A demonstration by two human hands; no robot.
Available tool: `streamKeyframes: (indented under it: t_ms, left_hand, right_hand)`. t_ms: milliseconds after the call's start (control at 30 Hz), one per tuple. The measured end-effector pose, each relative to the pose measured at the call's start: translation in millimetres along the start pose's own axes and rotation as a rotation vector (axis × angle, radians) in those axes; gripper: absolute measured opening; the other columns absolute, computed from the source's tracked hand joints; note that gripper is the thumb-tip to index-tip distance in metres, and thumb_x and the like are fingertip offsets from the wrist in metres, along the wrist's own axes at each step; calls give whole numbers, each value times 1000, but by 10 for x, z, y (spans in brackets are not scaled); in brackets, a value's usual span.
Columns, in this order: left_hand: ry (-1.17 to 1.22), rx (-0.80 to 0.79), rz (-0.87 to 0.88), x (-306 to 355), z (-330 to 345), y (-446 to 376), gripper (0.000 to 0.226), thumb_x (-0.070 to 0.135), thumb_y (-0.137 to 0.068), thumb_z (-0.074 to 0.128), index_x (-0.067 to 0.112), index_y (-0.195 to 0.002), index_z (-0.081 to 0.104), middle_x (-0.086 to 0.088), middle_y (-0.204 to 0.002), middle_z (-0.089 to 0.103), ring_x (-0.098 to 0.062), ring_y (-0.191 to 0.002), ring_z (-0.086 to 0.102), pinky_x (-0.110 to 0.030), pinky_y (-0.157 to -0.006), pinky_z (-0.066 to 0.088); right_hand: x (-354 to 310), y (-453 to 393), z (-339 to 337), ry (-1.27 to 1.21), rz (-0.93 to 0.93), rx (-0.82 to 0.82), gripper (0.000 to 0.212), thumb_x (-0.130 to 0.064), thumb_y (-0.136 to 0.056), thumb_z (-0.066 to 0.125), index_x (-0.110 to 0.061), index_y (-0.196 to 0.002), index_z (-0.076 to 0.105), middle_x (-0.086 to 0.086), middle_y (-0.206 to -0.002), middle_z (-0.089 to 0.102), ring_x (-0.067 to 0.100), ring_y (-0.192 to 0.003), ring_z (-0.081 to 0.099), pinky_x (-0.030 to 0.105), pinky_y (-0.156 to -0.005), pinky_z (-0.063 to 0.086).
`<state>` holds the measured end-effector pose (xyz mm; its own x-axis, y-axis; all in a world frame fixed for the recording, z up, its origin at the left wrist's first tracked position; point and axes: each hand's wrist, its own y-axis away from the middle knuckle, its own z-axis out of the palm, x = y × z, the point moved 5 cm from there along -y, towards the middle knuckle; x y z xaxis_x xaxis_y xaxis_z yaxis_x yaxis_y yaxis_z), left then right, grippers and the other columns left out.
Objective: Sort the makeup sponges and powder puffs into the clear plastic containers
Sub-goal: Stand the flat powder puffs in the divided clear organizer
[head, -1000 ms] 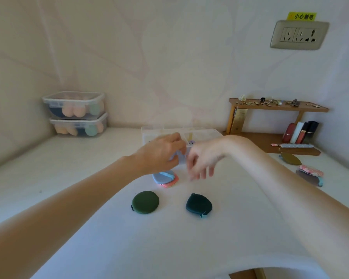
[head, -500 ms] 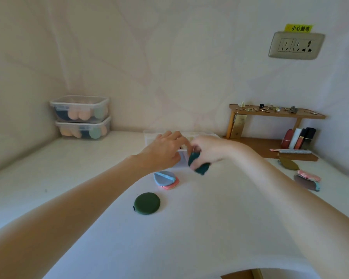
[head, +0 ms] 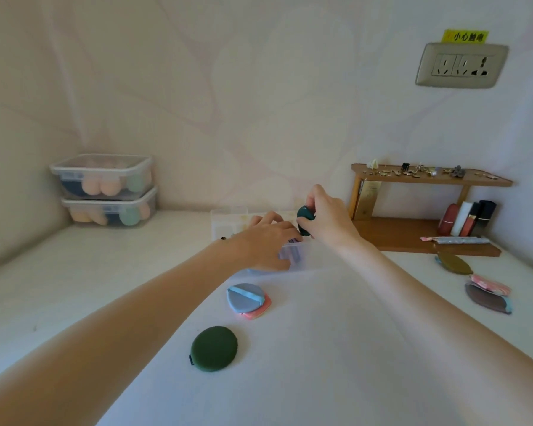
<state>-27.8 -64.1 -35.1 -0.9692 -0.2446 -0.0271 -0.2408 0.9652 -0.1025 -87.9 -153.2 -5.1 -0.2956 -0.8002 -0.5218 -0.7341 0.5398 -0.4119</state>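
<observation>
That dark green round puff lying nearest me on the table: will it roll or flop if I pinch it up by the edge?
The dark green round puff lies flat like a disc, so it probably will not roll. It looks like a padded cushion, likely light and soft, so it may bend a little in a pinch. The small dark tab at its left edge might offer a surer grip.

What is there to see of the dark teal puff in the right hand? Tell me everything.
The dark teal, rounded powder puff looks soft and matte, like padded fabric or foam. Only part of it shows: the right hand pinches it in its grip, fingers curled over the top and the thumb side covering the lower edge. It is held on edge, lifted above the open clear plastic container, beside the left hand, whose fingertips come close to it. Any strap or seam is hidden.
</observation>
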Motion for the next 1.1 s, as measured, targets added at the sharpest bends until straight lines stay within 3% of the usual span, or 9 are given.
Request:
streamKeyframes:
  t_ms: [167, 300, 433, 500, 667, 800, 933, 1000, 1100]
  left_hand:
    - [-25, 24, 27, -9, 10, 0, 51, 22, -88, 49, 29, -138, 39, 10, -140, 42, -21, -132, 24, -32, -106, 21]
    - [-46, 44, 30, -13, 33, 16, 50, 20, -89, 46, 32, -137, 41, 10, -138, 43, -21, -131, 24, -33, -106, 20]
    - [-58, 46, 29, -4, 1, 36, 50, 20, -91, 44, 35, -138, 38, 11, -140, 41, -21, -132, 23, -33, -108, 18]
    - [-58, 54, 20, -3, 3, 56, 50, 22, -91, 44, 37, -139, 36, 12, -141, 40, -21, -132, 23, -33, -109, 17]
    - [-80, 51, 6, -24, 28, 75, 50, 22, -93, 43, 37, -139, 34, 10, -139, 40, -24, -130, 25, -35, -107, 21]
    - [-13, 38, 1, -26, 37, 66, 49, 20, -92, 45, 36, -138, 38, 9, -136, 43, -26, -127, 27, -33, -106, 23]
    - [78, 32, -14, -57, 49, 46, 48, 18, -91, 47, 34, -136, 43, 10, -137, 44, -27, -127, 27, -29, -105, 22]
    - [92, 30, -25, -51, 44, 44, 46, 18, -91, 47, 32, -134, 46, 10, -137, 44, -28, -128, 26, -29, -105, 22]
    - [52, 11, -37, -34, 29, 35, 45, 18, -92, 46, 32, -135, 45, 9, -142, 39, -27, -132, 23, -33, -108, 20]
  right_hand:
    - [-9, -69, 136, 102, -65, -83, 20, -3, -86, 53, -10, -90, 35, 2, -75, 44, 23, -74, 44, 24, -52, 29]
    - [13, -113, 196, 132, -84, -159, 27, 2, -83, 52, -11, -95, 32, -1, -69, 40, 24, -70, 44, 28, -51, 28]
    - [24, -93, 225, 195, -113, -149, 17, 0, -84, 50, -7, -99, 44, 6, -91, 47, 26, -83, 47, 30, -63, 33]
    - [57, -91, 248, 247, -102, -173, 4, -6, -88, 49, -5, -91, 51, 5, -89, 43, 27, -85, 47, 31, -67, 32]
    - [91, -87, 250, 248, -32, -255, 28, -18, -94, 43, -2, -78, 61, 7, -88, 35, 27, -79, 47, 32, -72, 42]
    - [-38, -101, 231, 358, 53, -435, 41, -14, -93, 41, -12, -52, 41, 2, -58, 37, 21, -56, 37, 27, -48, 26]
    - [-107, -124, 200, 404, 142, -606, 24, -6, -90, 42, -8, -68, 50, 5, -63, 41, 24, -62, 43, 26, -51, 34]
    - [-106, -129, 184, 352, 145, -567, 15, -1, -88, 44, -2, -84, 59, 8, -72, 47, 26, -66, 47, 25, -52, 37]
    - [-83, -141, 172, 237, 110, -440, 30, 0, -86, 52, -7, -114, 58, 6, -95, 49, 19, -67, 48, 22, -49, 37]
